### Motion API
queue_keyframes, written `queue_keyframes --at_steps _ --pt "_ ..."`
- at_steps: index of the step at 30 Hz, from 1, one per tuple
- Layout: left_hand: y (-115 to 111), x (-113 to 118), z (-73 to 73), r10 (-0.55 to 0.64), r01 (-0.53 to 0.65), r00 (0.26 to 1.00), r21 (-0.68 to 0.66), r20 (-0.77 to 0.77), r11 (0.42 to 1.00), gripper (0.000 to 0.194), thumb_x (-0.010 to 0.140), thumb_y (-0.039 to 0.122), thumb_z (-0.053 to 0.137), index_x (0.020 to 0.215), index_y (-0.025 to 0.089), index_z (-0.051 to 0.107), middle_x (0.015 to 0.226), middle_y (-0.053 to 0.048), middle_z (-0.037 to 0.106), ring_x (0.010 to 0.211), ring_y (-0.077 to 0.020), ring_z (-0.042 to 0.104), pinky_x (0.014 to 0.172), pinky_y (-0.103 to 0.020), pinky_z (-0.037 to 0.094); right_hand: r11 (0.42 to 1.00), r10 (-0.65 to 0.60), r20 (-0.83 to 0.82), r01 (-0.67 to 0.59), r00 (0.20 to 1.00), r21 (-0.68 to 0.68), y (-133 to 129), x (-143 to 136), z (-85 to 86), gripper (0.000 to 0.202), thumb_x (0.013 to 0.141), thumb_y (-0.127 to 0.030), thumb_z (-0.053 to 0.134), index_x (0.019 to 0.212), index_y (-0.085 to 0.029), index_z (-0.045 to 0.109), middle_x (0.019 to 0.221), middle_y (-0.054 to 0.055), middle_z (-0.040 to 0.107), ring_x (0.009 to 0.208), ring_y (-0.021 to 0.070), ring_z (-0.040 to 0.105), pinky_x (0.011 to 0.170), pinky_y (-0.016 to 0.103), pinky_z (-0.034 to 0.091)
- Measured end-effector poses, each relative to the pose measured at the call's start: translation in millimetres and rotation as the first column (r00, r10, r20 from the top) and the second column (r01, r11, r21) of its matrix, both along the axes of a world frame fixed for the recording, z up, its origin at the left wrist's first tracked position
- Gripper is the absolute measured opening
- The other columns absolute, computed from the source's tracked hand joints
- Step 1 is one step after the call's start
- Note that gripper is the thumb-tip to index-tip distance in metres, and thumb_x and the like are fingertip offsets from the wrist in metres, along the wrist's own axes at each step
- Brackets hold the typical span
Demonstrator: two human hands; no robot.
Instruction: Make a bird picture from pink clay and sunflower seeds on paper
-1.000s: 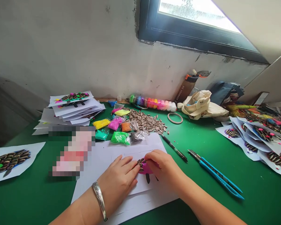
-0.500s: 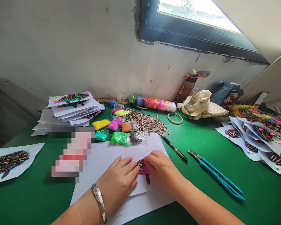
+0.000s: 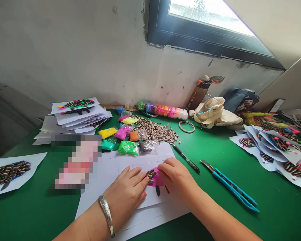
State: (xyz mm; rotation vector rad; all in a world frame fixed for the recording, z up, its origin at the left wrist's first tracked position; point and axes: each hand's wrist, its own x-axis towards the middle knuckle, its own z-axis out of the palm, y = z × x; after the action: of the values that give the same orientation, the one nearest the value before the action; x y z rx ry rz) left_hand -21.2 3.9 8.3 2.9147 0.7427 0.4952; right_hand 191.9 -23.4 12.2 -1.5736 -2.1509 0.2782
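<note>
My left hand (image 3: pixel 130 187), a silver bangle on its wrist, lies flat with fingers stretched over a sheet of white paper (image 3: pixel 95 197). Its fingertips are beside a pink clay shape (image 3: pixel 158 179) on the paper. Several striped sunflower seeds (image 3: pixel 151 175) sit on the left part of that shape, and a dark leg-like piece (image 3: pixel 158 190) sticks out below. Over the shape's right side, my right hand (image 3: pixel 177 177) is curled, its fingers bent together. Whatever those fingers hold, if anything, is hidden.
Behind the paper lie clay packets (image 3: pixel 128 148) and a heap of sunflower seeds (image 3: pixel 157 129). To the right are a black pen (image 3: pixel 186 158), a blue craft knife (image 3: pixel 229 185) and a tape roll (image 3: pixel 186 126). Seed-picture sheets (image 3: pixel 82 117) are stacked back left, others (image 3: pixel 276 147) at right.
My right hand has shifted slightly right, off the seeds, so more of the pink clay shows. My left hand has stayed in place on the paper.
</note>
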Motion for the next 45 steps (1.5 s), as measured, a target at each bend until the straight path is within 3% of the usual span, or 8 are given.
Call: queue_keyframes --at_steps 11,16,25,35,39,42,43,45 --pt "-1 1 -2.6 0.021 -0.021 0.999 0.007 0.037 1.0 0.028 0.085 0.015 0.055 0.112 0.018 0.063 0.113 -0.004 0.069 0.107 -0.0291 0.061 0.093 -0.051 0.048 1.0 0.013 0.084 -0.015 0.996 0.019 0 -6 -9.6 0.018 0.084 -0.011 0.06 0.066 -0.015 0.062 0.068 0.002 0.056 0.066 0.0126 0.047 0.059 0.023 0.032" --pt "-1 0 -4.6 0.028 -0.029 0.999 0.014 0.041 0.999 0.03 0.085 0.014 0.055 0.114 0.019 0.063 0.113 -0.003 0.07 0.107 -0.029 0.061 0.093 -0.052 0.048 0.999 0.014 0.12 -0.01 0.993 -0.033 2 -3 -2.7 0.019 0.085 -0.012 0.059 0.067 -0.017 0.063 0.068 0.001 0.057 0.066 0.0123 0.05 0.059 0.021 0.033" --pt "3 0 -2.5 -0.005 -0.001 0.998 0.103 0.061 0.995 0.028 0.085 0.016 0.053 0.11 0.018 0.065 0.11 -0.003 0.071 0.101 -0.0283 0.065 0.086 -0.048 0.053 0.952 -0.295 0.365 0.302 0.883 0.04 67 59 15.4 0.024 0.09 -0.016 0.048 0.082 -0.021 0.07 0.084 0.005 0.066 0.083 0.0174 0.055 0.069 0.026 0.032" --pt "0 0 -37.6 0.063 -0.079 0.988 0.112 0.139 0.991 0.026 0.086 0.022 0.055 0.111 0.022 0.063 0.109 -0.006 0.07 0.108 -0.0257 0.06 0.098 -0.047 0.043 0.956 -0.28 0.455 0.29 0.846 0.049 97 56 -0.9 0.02 0.084 -0.014 0.05 0.073 -0.018 0.067 0.083 0.008 0.065 0.08 0.0203 0.054 0.062 0.029 0.028" --pt "-1 0 -37.5 0.071 -0.086 0.988 0.105 0.139 0.991 0.026 0.087 0.022 0.054 0.112 0.022 0.063 0.11 -0.006 0.07 0.109 -0.0258 0.059 0.098 -0.048 0.043 0.955 -0.289 0.415 0.287 0.863 0.067 91 50 8.3 0.019 0.087 -0.013 0.047 0.08 -0.016 0.064 0.087 0.01 0.063 0.081 0.0197 0.054 0.065 0.028 0.031" --pt "-2 1 -28.0 0.071 -0.081 0.99 0.079 0.122 0.994 0.027 0.086 0.02 0.054 0.111 0.02 0.064 0.111 -0.007 0.07 0.109 -0.0263 0.059 0.098 -0.048 0.044 0.96 -0.276 0.336 0.272 0.901 0.059 66 43 20.4 0.022 0.094 -0.015 0.04 0.09 -0.017 0.061 0.084 0.005 0.063 0.076 0.0155 0.054 0.066 0.025 0.035" --pt "-2 1 -23.4 0.066 -0.073 0.992 0.068 0.108 0.995 0.027 0.086 0.018 0.054 0.111 0.02 0.064 0.111 -0.007 0.07 0.11 -0.0268 0.059 0.097 -0.049 0.045 0.97 -0.241 0.284 0.242 0.928 0.032 54 39 23.7 0.022 0.095 -0.017 0.039 0.092 -0.018 0.06 0.08 0.002 0.062 0.072 0.013 0.054 0.064 0.022 0.037" --pt "-2 1 -13.8 0.045 -0.046 0.998 0.033 0.051 0.998 0.029 0.086 0.016 0.053 0.113 0.019 0.063 0.115 -0.007 0.068 0.11 -0.0278 0.059 0.095 -0.05 0.046 0.991 -0.114 -0.033 0.111 0.993 -0.072 29 31 26.9 0.018 0.093 -0.017 0.044 0.089 -0.019 0.061 0.075 -0.001 0.061 0.067 0.0109 0.053 0.062 0.019 0.038"
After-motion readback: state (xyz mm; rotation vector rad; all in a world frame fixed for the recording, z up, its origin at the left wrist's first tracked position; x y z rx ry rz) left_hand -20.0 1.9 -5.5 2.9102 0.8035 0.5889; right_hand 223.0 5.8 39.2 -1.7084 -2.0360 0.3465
